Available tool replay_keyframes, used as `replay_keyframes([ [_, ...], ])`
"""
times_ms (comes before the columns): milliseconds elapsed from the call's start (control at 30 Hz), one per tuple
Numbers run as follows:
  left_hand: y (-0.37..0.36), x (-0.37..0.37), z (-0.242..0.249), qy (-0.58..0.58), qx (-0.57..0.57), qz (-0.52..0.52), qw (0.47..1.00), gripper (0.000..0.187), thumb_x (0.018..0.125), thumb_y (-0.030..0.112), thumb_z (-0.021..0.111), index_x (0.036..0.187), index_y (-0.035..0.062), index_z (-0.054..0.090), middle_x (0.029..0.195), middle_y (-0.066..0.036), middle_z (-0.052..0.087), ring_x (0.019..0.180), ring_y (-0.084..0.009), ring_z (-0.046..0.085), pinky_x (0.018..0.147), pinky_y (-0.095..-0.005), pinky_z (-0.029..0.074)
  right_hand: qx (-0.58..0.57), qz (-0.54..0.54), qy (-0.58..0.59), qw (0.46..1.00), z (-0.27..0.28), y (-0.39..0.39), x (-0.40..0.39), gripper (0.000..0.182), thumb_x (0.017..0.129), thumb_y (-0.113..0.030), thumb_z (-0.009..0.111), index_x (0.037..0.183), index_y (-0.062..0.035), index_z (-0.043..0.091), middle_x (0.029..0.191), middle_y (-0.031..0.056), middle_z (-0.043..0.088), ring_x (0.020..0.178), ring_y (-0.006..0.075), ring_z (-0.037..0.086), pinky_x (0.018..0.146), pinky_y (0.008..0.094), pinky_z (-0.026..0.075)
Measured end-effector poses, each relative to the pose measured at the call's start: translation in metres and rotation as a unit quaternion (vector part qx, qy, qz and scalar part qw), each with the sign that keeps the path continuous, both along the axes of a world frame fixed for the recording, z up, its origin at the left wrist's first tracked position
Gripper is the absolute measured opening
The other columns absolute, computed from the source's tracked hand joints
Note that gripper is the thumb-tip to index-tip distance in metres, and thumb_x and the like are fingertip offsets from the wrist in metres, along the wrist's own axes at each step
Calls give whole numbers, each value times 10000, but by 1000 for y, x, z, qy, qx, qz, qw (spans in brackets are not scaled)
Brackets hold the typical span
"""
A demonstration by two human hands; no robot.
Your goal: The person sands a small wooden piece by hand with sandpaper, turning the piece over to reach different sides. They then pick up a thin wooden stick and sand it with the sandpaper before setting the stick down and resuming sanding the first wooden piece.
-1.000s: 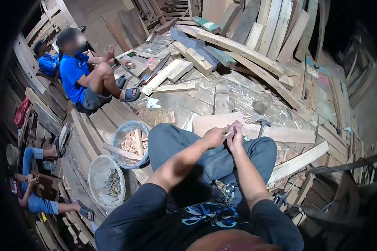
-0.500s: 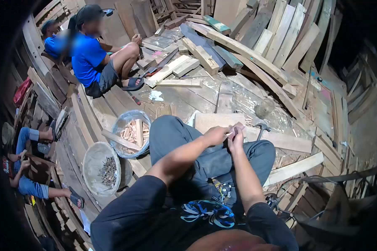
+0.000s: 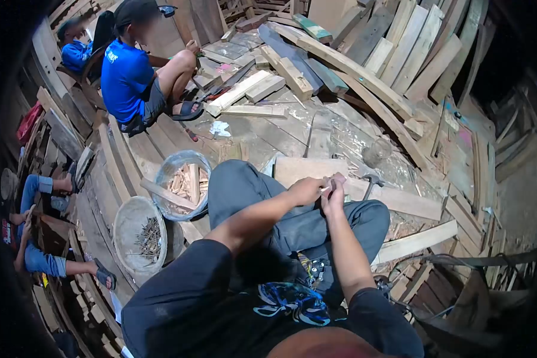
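Above my crossed legs, both hands are close together. My left hand (image 3: pixel 307 191) is closed, its fingertips at a tiny pale thing too small to name. My right hand (image 3: pixel 333 201) is wrapped round a small pinkish-brown piece (image 3: pixel 339 178), which sticks out at its top. Just beyond them lies a flat wooden board (image 3: pixel 307 169). A hammer (image 3: pixel 372 184) rests on a long plank (image 3: pixel 406 201) to the right of my hands.
Left of my knee stand a clear tub of wood pieces (image 3: pixel 176 213) and a grey bucket of nails (image 3: pixel 125 230). Two people in blue shirts (image 3: pixel 124 77) sit at the upper left; another person's legs (image 3: pixel 45 262) show at the left edge. Stacked planks (image 3: pixel 409 53) fill the upper right.
The whole view has shifted slightly. My hands remain together in nearly the same pose. At the upper left, the farther person's arm shows more clearly.
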State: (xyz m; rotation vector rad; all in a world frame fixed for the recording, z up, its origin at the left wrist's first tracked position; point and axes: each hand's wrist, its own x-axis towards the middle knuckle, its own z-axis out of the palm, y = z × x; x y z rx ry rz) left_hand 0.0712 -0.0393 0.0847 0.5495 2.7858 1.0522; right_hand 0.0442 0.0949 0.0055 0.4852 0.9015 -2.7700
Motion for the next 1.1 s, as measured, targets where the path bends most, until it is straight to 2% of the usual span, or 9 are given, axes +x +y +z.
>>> replay_keyframes([
  [200, 1, -9, -3, -2, 27, 14, 1000, 352, 803, 106, 572, 1144, 119, 655, 986, -225, 658, 923, -419, 621, 817, -476, 499, -14, -11, -34, 999, 1, -1, -8, 313, 942, -268, 447, 1149, -43, 513, 1068, 129, 611, 998, 252, 587, 916, 393, 462],
  [233, 2, -9, -7, 2, 50, 29, 998, 351, 800, 102, 575, 1139, 119, 663, 983, -222, 659, 921, -415, 623, 818, -465, 499, 20, -30, -9, 999, 23, -5, -1, 323, 943, -294, 437, 1135, -47, 516, 1037, 125, 611, 976, 248, 585, 891, 399, 461],
  [333, 1, -7, 0, 23, 53, 3, 998, 363, 801, 105, 573, 1152, 132, 663, 981, -227, 656, 921, -412, 624, 819, -460, 497, -56, 0, -29, 998, 18, 2, -7, 248, 928, -236, 438, 1083, -64, 526, 968, 111, 607, 919, 249, 593, 852, 382, 487],
  [367, 2, -7, 7, -21, 35, 17, 999, 361, 803, 115, 572, 1150, 144, 667, 979, -230, 654, 923, -410, 623, 813, -462, 495, -66, -15, -35, 997, 14, 0, -10, 242, 921, -231, 442, 1074, -58, 515, 950, 115, 602, 899, 258, 591, 846, 382, 486],
  [467, 5, -15, -4, -23, 16, 23, 999, 343, 809, 114, 560, 1131, 145, 676, 973, -231, 655, 915, -413, 624, 807, -466, 497, -79, -2, -20, 997, -9, 2, -18, 265, 940, -271, 426, 1100, -82, 520, 970, 90, 611, 908, 224, 577, 802, 379, 469],
  [600, 8, -19, 2, -60, 14, 17, 998, 349, 822, 98, 538, 1150, 133, 654, 939, -235, 657, 899, -421, 626, 799, -488, 500, -71, -16, -52, 996, 1, 1, -17, 241, 944, -264, 426, 1080, -91, 524, 972, 91, 620, 892, 223, 597, 781, 366, 491],
  [733, 7, -25, 10, -19, -10, -6, 1000, 328, 836, 98, 521, 1151, 103, 612, 926, -249, 654, 877, -429, 630, 763, -505, 495, -49, -24, -92, 994, 13, -5, -21, 258, 957, -290, 431, 1086, -89, 530, 966, 96, 629, 897, 223, 599, 788, 368, 494],
  [1067, 10, -43, 26, -99, -79, 18, 992, 251, 868, 235, 540, 1071, 92, 576, 939, -224, 660, 887, -417, 635, 777, -516, 492, -43, 11, -84, 995, 16, -7, -29, 291, 949, -297, 468, 1121, -74, 541, 996, 90, 644, 937, 218, 609, 852, 353, 482],
  [1100, 11, -40, 26, -63, -9, 43, 997, 234, 851, 241, 548, 1043, 114, 594, 920, -204, 667, 864, -405, 642, 773, -513, 493, -42, 6, -83, 996, 19, -6, -30, 297, 948, -297, 462, 1103, -59, 547, 986, 97, 645, 917, 228, 615, 831, 358, 496],
])
